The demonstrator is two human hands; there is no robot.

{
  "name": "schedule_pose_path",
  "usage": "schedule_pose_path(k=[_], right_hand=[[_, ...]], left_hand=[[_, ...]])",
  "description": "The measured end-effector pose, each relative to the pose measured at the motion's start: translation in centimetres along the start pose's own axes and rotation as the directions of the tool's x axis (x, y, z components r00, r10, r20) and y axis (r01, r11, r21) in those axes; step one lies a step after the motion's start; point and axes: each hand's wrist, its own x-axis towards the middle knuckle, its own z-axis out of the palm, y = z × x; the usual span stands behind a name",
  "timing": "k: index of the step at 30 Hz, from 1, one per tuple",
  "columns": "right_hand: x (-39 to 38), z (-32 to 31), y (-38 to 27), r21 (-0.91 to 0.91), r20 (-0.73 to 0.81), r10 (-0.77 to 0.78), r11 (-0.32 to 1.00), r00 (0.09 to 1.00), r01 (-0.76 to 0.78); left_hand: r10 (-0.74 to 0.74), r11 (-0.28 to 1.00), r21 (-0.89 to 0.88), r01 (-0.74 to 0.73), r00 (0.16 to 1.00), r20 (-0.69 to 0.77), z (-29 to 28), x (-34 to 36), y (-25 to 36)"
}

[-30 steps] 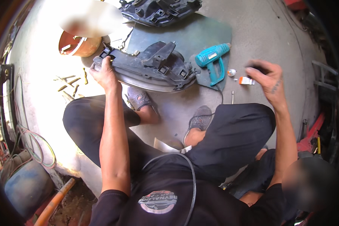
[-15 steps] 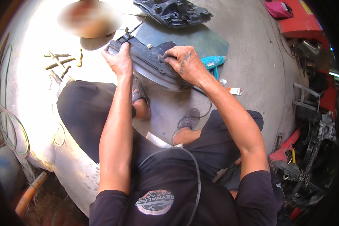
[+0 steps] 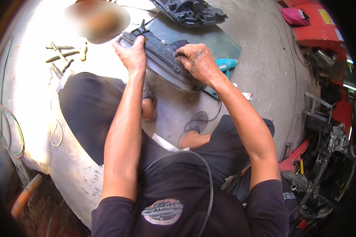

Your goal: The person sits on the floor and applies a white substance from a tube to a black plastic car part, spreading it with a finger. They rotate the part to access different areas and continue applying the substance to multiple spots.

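A black car headlight [image 3: 165,59] with a curved lens edge is tilted in front of me, raised above the floor between my knees. My left hand [image 3: 133,55] is closed around its left end, thumb on top. Against the upper right part of the housing, my right hand [image 3: 199,63] is closed with bent fingers; its fingertips are partly hidden, so any small thing in them cannot be made out. A teal heat gun [image 3: 226,64] lies just beyond my right hand. Farther off rests another black headlight housing [image 3: 190,14].
A dark greenish sheet [image 3: 219,41] lies on the concrete under the heat gun. Several hand tools [image 3: 63,55] are on the floor at left. A small white box [image 3: 247,96] sits right of my wrist. Metal parts [image 3: 322,170] and a red machine [image 3: 312,25] line the right side.
Both hands and the headlight appear slightly farther up and right, partly because the view has shifted. The grip of each hand looks much the same.
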Motion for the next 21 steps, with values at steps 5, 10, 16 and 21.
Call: schedule_pose_path(k=[5,10,16,21], right_hand=[[-0.54,0.01,0.29,-0.013,-0.016,0.006,1.000,1.000,-0.006],[-0.91,-0.06,0.47,-0.030,-0.008,0.005,1.000,1.000,-0.005],[-0.99,0.26,0.79,-0.096,-0.012,-0.026,0.995,1.000,0.025],[-1.05,0.08,0.76,-0.080,-0.006,-0.018,0.997,1.000,0.017]], left_hand=[[0.006,1.000,0.022,-0.006,1.000,0.008,-0.25,0.07,0.06],[-0.008,0.998,0.063,0.008,1.000,0.001,-0.20,-0.03,0.39],[-0.014,1.000,0.021,0.014,1.000,0.018,-0.16,-0.10,0.37],[-0.020,0.999,0.030,0.020,1.000,0.014,-0.07,0.11,-0.16]])
